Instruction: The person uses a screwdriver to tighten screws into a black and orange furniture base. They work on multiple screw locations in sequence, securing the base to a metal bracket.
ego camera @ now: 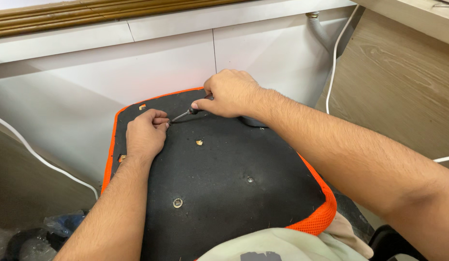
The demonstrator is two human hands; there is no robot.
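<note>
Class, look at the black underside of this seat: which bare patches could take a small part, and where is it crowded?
Free: the black panel between the left forearm, the round bolt and the orange edge. Crowded: the far end, where the left hand and right hand meet around the screwdriver.

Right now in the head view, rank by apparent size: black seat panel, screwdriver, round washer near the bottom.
1. black seat panel
2. screwdriver, partly hidden by the right hand
3. round washer

Slim screwdriver (185, 114) – tilted (black panel (224, 183))
</note>
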